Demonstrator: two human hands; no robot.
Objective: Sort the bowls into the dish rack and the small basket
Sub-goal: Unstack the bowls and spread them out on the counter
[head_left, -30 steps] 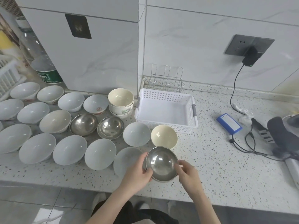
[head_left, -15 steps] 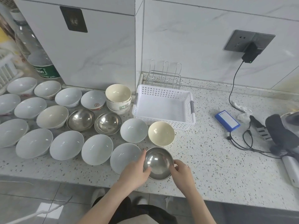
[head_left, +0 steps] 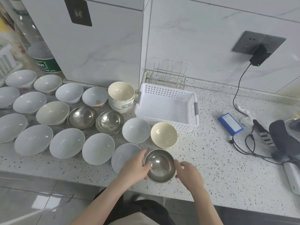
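At the bottom centre of the frame, two forearms reach up over the front edge of the speckled counter point(head_left: 219, 163). Just inside that edge sits a steel bowl point(head_left: 159, 166), held from both sides. The left hand point(head_left: 134, 169) curls around its left rim, thumb over the lip. The right hand point(head_left: 189, 174) cups the right rim with bent fingers; whether they grip firmly or only touch is hard to tell.

To the right of the held bowl the counter lies bare up to a blue box point(head_left: 230, 122) and a tangle of black cable point(head_left: 250, 143) at the right of the frame.

Touching the left hand's side is a white bowl point(head_left: 123, 156), first of a row of white bowls running to the left edge. Just above the steel bowl stands a cream bowl point(head_left: 164, 134), with another white bowl point(head_left: 136, 130) beside it.

Farther up, in the centre, the white basket point(head_left: 167, 108) stands empty. Behind it, against the wall, is the wire dish rack point(head_left: 169, 73), also empty. Left of the basket are two steel bowls point(head_left: 95, 119) and a stack of cream bowls point(head_left: 121, 96).
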